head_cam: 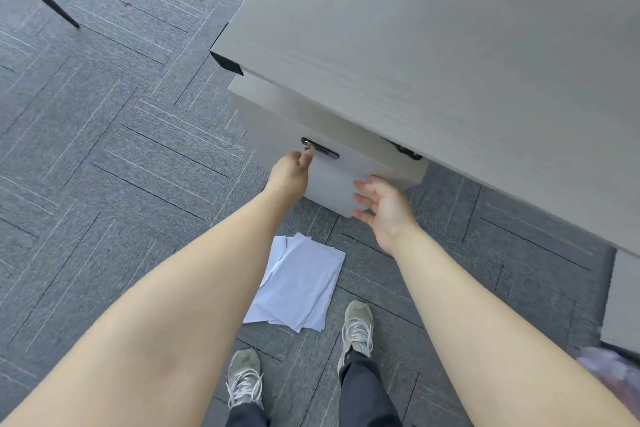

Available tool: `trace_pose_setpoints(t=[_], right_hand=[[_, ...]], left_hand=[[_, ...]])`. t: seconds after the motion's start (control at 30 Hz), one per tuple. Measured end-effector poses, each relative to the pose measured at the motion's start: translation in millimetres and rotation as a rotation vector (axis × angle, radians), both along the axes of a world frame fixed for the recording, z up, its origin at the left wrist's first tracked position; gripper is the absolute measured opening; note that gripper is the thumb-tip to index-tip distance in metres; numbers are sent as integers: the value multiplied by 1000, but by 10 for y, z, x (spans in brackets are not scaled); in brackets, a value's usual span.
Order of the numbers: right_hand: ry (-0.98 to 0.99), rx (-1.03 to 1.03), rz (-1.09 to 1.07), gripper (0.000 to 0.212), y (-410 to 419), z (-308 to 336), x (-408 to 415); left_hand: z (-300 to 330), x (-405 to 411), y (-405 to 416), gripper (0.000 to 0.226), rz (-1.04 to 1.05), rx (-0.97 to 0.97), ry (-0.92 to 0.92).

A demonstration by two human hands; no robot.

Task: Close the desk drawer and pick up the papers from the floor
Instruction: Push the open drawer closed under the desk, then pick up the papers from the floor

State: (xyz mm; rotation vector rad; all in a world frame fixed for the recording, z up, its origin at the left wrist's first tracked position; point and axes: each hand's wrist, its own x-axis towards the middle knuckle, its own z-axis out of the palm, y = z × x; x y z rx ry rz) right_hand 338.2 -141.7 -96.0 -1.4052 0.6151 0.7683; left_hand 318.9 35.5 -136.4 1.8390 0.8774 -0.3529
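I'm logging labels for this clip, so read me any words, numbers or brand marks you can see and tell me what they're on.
None can be read.
Handle: a faint mark, too small and blurred to read.
Papers: look blank from here.
Shoes: no logo readable.
Desk and drawer: no text.

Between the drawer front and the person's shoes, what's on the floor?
A loose pile of white papers on grey carpet, in the head view, below the drawer and ahead of the shoes.

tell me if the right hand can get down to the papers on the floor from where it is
Probably yes. The right hand is open and empty by the drawer front, and the papers lie uncovered on the carpet below it, ahead of the shoes. Nothing lies between them; the person would need to bend down.
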Motion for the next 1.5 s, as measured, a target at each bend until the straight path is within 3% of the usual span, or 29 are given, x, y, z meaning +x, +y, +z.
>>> trace_pose_setpoints(t=[0.13,0.27,0.33,0.4,0.5,0.57,0.63,0.73,0.83,0.97,1.07,1.23,1.37,1.5], right_hand=[[-19,-125,66,38,56,-94,-351],[95,-302,206,30,-22,-713,-1020],[185,-368,272,23,-94,-1255,-1412],[251,-421,327,19,-167,-1925,-1743],[289,-500,400,32,-323,-3120,-2099],[264,-553,428,22,-425,-3859,-2265],[228,-632,447,32,-527,-4544,-2351],[194,-720,390,63,-681,-5413,-2371],[156,-878,297,87,-655,-5745,-2356],[-21,-1011,322,82,-373,-5809,-2417],[-137,-986,465,61,-118,-5827,-2500],[-109,-789,272,25,-59,-5859,-2495],[48,-459,126,42,-94,-5860,-2445],[27,-239,135,29,-69,-5296,-2365]], left_hand=[[-150,-743,137,54,-7,71,4],[-918,-1906,325,33,20,16,210],[-1438,-2409,410,22,62,-42,306],[-2060,-2785,487,26,149,-101,403],[-3072,-3139,575,35,223,-148,460],[-3701,-3246,598,37,213,-128,452],[-4282,-3284,632,37,195,-68,432],[-4963,-3281,727,35,211,12,387],[-5439,-3310,868,58,269,79,369],[-5552,-3197,762,64,198,184,327],[-5443,-3016,501,59,114,102,250],[-5447,-2973,289,46,137,-56,172],[-5316,-2992,192,34,157,-264,97],[-4716,-2914,279,27,161,-337,5]])
